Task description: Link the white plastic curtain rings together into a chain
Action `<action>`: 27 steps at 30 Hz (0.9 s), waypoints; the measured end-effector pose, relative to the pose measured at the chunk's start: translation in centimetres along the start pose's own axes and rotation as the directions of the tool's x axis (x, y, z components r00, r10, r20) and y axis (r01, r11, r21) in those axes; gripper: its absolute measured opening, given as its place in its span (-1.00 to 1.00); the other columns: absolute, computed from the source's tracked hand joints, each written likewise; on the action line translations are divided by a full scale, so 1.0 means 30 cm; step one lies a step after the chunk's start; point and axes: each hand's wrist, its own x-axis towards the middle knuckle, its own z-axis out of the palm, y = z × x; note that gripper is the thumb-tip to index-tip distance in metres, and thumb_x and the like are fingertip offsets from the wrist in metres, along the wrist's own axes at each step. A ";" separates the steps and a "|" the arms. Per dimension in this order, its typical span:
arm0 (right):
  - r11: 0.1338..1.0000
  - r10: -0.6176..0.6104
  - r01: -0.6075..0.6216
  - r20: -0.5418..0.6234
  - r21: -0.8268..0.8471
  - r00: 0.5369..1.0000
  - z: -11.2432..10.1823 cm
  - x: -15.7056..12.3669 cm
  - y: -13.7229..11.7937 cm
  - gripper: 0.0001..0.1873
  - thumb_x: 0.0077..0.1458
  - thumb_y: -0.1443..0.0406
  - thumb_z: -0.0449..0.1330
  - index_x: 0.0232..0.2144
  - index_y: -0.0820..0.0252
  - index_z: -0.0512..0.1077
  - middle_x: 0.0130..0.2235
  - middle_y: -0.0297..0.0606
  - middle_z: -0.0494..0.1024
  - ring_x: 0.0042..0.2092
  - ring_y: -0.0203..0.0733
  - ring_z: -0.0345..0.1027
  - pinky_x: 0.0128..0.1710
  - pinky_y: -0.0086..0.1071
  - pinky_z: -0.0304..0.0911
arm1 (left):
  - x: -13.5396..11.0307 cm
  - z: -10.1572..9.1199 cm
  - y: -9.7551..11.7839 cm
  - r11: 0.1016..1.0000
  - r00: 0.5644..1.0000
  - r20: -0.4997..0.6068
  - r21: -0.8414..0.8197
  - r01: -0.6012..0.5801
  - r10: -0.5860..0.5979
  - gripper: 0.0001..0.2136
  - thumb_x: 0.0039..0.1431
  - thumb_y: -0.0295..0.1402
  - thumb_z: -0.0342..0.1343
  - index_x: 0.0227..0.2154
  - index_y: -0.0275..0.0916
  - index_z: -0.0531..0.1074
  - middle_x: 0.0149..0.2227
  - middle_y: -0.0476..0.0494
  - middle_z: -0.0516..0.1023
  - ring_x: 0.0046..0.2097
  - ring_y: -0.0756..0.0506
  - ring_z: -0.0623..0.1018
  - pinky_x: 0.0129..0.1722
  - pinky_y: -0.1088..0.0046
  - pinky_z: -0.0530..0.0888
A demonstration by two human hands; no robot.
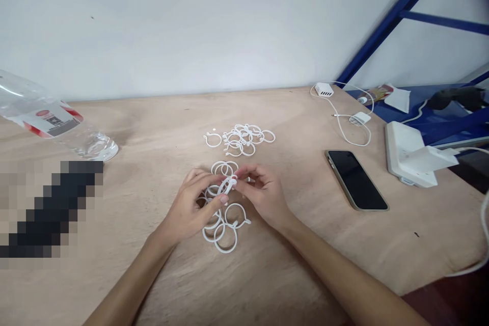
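Both of my hands meet over the middle of the wooden table. My left hand and my right hand pinch the same white plastic ring between their fingertips. Below and between the hands lies a linked chain of white rings. A few more rings lie just beyond my fingers. Farther back sits a loose pile of white rings.
A clear plastic bottle lies on its side at the far left. A black phone lies face up to the right. White chargers and cables and a white power strip sit at the right edge by a blue metal frame.
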 end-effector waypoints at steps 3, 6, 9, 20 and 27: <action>0.999 0.032 -0.032 -0.003 0.043 0.999 0.004 0.006 0.001 -0.80 -0.17 0.28 0.36 -0.46 0.17 0.42 -0.44 -0.37 0.49 -0.41 -0.31 0.36 -0.55 -0.51 0.24 | 0.002 0.002 0.002 1.000 1.000 0.014 0.005 -0.010 0.010 -0.67 0.22 -0.18 0.09 -0.03 -0.23 0.44 -0.17 -0.21 0.52 -0.08 -0.18 0.39 -0.11 0.29 0.38; 0.992 0.069 -0.069 0.008 0.105 0.998 0.009 0.010 0.004 -0.79 -0.17 0.28 0.37 -0.47 0.17 0.40 -0.42 -0.35 0.50 -0.39 -0.30 0.38 -0.56 -0.53 0.24 | 0.003 0.004 0.002 1.000 0.998 0.053 0.025 -0.018 0.017 -0.64 0.23 -0.19 0.06 0.01 -0.25 0.41 -0.14 -0.21 0.50 -0.06 -0.18 0.37 -0.08 0.28 0.36; 0.983 0.119 -0.122 0.030 0.138 0.992 0.007 0.014 0.005 -0.78 -0.18 0.29 0.37 -0.44 0.18 0.42 -0.40 -0.34 0.51 -0.35 -0.28 0.39 -0.56 -0.54 0.26 | 0.002 0.005 -0.002 0.998 0.998 0.057 0.054 -0.016 0.013 -0.69 0.26 -0.20 0.02 -0.04 -0.26 0.43 -0.18 -0.20 0.51 -0.08 -0.18 0.36 -0.09 0.29 0.35; 0.978 0.162 -0.165 0.033 0.125 0.986 0.005 0.018 0.005 -0.82 -0.10 0.23 0.30 -0.42 0.22 0.52 -0.49 -0.33 0.50 -0.52 -0.37 0.25 -0.62 -0.51 0.17 | -0.005 0.013 -0.017 0.985 0.991 -0.089 0.147 -0.090 0.104 -0.76 0.27 -0.28 0.03 -0.12 -0.31 0.44 -0.27 -0.19 0.52 -0.18 -0.14 0.35 -0.21 0.35 0.37; 0.980 0.171 -0.177 0.073 0.094 0.983 0.009 0.020 0.016 -0.74 -0.05 0.13 0.28 -0.45 0.25 0.51 -0.55 -0.35 0.47 -0.57 -0.40 0.18 -0.67 -0.53 0.10 | -0.010 0.018 -0.015 0.945 0.963 -0.134 0.262 -0.195 0.236 -0.77 0.27 -0.34 0.01 -0.11 -0.36 0.43 -0.29 -0.23 0.53 -0.21 -0.16 0.36 -0.20 0.31 0.38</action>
